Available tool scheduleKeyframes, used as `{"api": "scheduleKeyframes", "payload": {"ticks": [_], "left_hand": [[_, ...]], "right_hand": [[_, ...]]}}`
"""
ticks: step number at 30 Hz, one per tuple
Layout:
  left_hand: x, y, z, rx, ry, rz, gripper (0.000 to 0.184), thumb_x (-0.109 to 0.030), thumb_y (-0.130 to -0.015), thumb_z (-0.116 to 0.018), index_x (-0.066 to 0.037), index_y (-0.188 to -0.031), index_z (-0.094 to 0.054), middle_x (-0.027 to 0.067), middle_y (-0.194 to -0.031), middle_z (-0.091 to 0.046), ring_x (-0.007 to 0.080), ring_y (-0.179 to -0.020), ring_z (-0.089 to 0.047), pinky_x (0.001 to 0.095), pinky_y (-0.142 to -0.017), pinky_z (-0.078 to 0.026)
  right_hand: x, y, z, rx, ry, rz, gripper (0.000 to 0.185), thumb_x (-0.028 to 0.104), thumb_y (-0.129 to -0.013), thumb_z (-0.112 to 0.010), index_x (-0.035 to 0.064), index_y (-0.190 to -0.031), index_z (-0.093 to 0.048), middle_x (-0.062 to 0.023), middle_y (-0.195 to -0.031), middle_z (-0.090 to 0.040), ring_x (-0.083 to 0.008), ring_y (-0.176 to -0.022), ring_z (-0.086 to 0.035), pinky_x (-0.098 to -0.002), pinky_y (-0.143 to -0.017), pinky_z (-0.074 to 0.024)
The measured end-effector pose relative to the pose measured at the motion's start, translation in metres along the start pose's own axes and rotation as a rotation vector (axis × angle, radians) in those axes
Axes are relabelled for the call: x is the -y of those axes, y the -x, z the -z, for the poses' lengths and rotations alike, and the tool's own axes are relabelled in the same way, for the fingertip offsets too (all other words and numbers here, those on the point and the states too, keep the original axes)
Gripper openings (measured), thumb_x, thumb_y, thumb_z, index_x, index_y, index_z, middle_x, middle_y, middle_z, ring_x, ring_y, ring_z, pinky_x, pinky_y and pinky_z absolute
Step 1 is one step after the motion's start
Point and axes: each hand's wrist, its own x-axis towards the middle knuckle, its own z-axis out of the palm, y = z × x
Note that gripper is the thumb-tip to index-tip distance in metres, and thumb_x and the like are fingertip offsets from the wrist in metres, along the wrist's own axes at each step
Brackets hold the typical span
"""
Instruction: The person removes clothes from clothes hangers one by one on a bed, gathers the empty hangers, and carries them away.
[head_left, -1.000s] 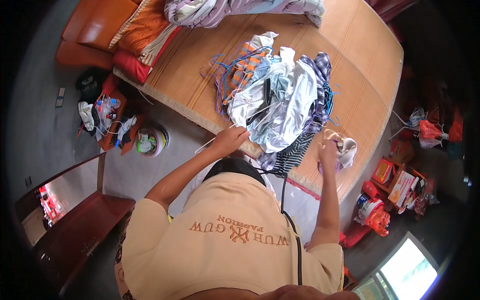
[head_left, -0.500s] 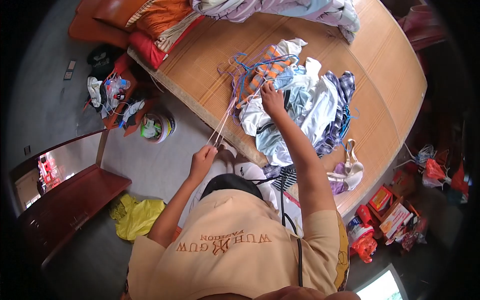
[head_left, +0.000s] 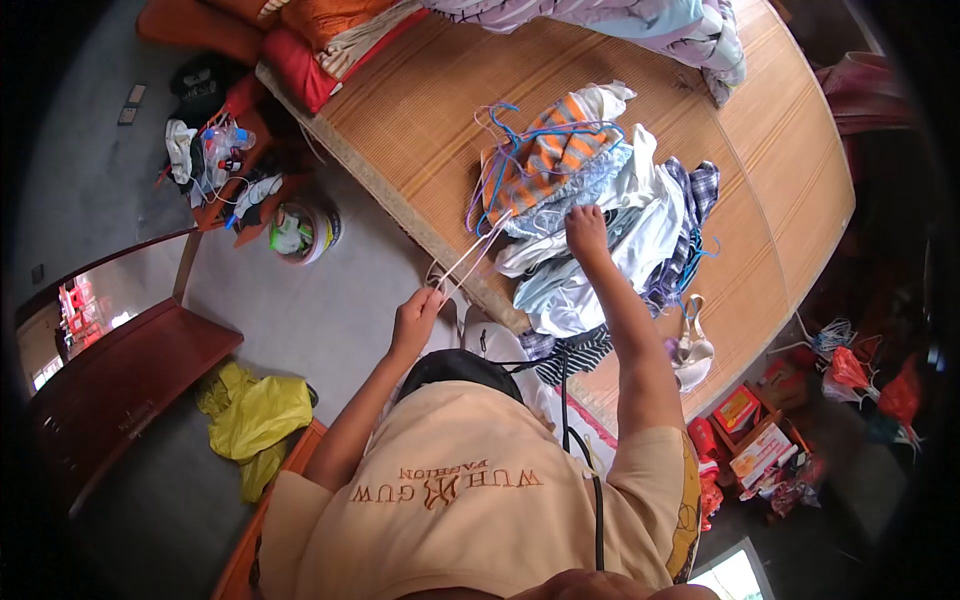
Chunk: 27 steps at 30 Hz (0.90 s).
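Observation:
My left hand [head_left: 418,318], near the front edge of the bed, is closed on thin pale straps [head_left: 470,256]. They stretch from it to the pile; whether they are cloth or hanger wire I cannot tell. My right hand [head_left: 587,232] has its fingers curled over the pile, beside a light blue lacy garment [head_left: 575,190]; what it grips, if anything, is hidden. Above lies an orange and grey striped garment [head_left: 545,160] with blue and purple hangers [head_left: 508,140] across it. White clothes [head_left: 645,215] and a dark plaid garment [head_left: 703,190] lie to the right.
The clothes lie on a bed with a woven mat [head_left: 420,130]. A bra [head_left: 692,350] rests near the right edge and bedding [head_left: 640,30] at the far side. On the floor stand a bin [head_left: 305,235], a yellow bag [head_left: 255,415] and boxes [head_left: 765,450].
My right hand has moved right and toward me, away from the hangers. The striped and light blue garments lie more spread out. My left hand still holds the pale straps.

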Motion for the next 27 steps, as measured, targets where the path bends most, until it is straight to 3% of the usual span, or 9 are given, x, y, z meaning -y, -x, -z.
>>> {"api": "scheduleKeyframes", "payload": {"ticks": [8,11,17,19,22,24,25,26,27], "left_hand": [[-0.005,-0.033,-0.007,0.146,0.020,-0.032,0.022,-0.018,-0.093,-0.052,0.002,-0.094,-0.062,0.0043,-0.079,-0.062,0.0085,-0.075,-0.055,0.0240,-0.069,-0.045],[-0.009,-0.042,-0.013,0.212,0.000,-0.072,0.021,-0.017,-0.092,-0.052,0.002,-0.095,-0.062,0.0044,-0.079,-0.062,0.0087,-0.075,-0.055,0.0242,-0.069,-0.045],[-0.024,-0.050,-0.042,0.284,0.170,-0.195,0.024,-0.016,-0.092,-0.054,0.003,-0.105,-0.061,0.0075,-0.086,-0.067,0.0104,-0.078,-0.060,0.0239,-0.072,-0.047],[-0.037,-0.056,-0.049,0.276,0.149,-0.256,0.021,-0.018,-0.092,-0.054,0.001,-0.097,-0.062,0.0080,-0.071,-0.060,0.0119,-0.065,-0.055,0.0281,-0.060,-0.044],[-0.021,-0.071,-0.066,0.329,0.102,-0.189,0.023,-0.018,-0.092,-0.053,0.001,-0.101,-0.061,0.0103,-0.082,-0.064,0.0145,-0.074,-0.060,0.0277,-0.065,-0.046],[-0.014,-0.077,-0.075,0.277,0.105,-0.227,0.021,-0.019,-0.091,-0.054,-0.001,-0.096,-0.063,0.0119,-0.073,-0.061,0.0174,-0.066,-0.059,0.0304,-0.059,-0.045],[-0.010,-0.079,-0.078,0.294,0.019,-0.268,0.021,-0.021,-0.091,-0.054,-0.002,-0.095,-0.063,0.0122,-0.074,-0.061,0.0209,-0.067,-0.060,0.0319,-0.059,-0.045],[-0.008,-0.081,-0.081,0.313,-0.068,-0.309,0.022,-0.023,-0.091,-0.054,-0.004,-0.095,-0.063,0.0126,-0.076,-0.061,0.0244,-0.068,-0.061,0.0334,-0.059,-0.046],[-0.007,-0.081,-0.085,0.312,-0.070,-0.311,0.022,-0.023,-0.091,-0.054,-0.004,-0.095,-0.063,0.0126,-0.076,-0.061,0.0244,-0.068,-0.061,0.0334,-0.059,-0.046]], "right_hand": [[0.023,0.075,0.011,-0.062,-0.012,-0.154,0.040,0.008,-0.078,-0.049,-0.0088,-0.114,-0.054,-0.0204,-0.102,-0.055,-0.0548,-0.103,-0.045,-0.0513,-0.075,-0.0466],[0.026,0.117,0.027,0.064,-0.048,-0.130,0.051,0.008,-0.080,-0.047,-0.0020,-0.130,-0.043,-0.0159,-0.142,-0.035,-0.0400,-0.110,-0.049,-0.0568,-0.081,-0.0436],[0.004,0.148,0.063,0.615,-0.579,-0.309,0.062,0.003,-0.078,-0.046,0.0072,-0.139,-0.034,-0.0037,-0.150,-0.021,-0.0348,-0.111,-0.053,-0.0378,-0.084,-0.0488],[-0.018,0.160,0.033,0.449,-0.894,0.056,0.065,0.001,-0.076,-0.055,0.0103,-0.138,-0.035,-0.0046,-0.152,-0.016,-0.0290,-0.120,-0.049,-0.0372,-0.081,-0.0524],[-0.048,0.103,0.113,1.291,-1.125,-0.493,0.052,0.019,-0.080,-0.065,0.0036,-0.127,-0.050,-0.0116,-0.125,-0.056,-0.0216,-0.105,-0.060,-0.0314,-0.080,-0.0509],[-0.082,0.081,0.092,1.212,-1.106,-0.553,0.026,0.025,-0.082,-0.060,0.0015,-0.091,-0.069,-0.0076,-0.083,-0.069,-0.0194,-0.068,-0.066,-0.0275,-0.066,-0.0528],[-0.110,0.065,0.040,1.203,-0.471,0.032,0.024,0.023,-0.080,-0.059,0.0022,-0.085,-0.069,-0.0066,-0.074,-0.068,-0.0177,-0.066,-0.064,-0.0284,-0.062,-0.0504],[-0.114,0.050,0.064,0.739,-0.798,-0.598,0.025,0.027,-0.079,-0.058,0.0037,-0.078,-0.068,-0.0088,-0.067,-0.065,-0.0205,-0.062,-0.063,-0.0328,-0.060,-0.0477],[-0.118,0.025,0.061,0.428,-0.567,-0.590,0.031,0.033,-0.079,-0.055,0.0036,-0.075,-0.066,-0.0146,-0.065,-0.063,-0.0268,-0.059,-0.061,-0.0365,-0.058,-0.0450]]}}
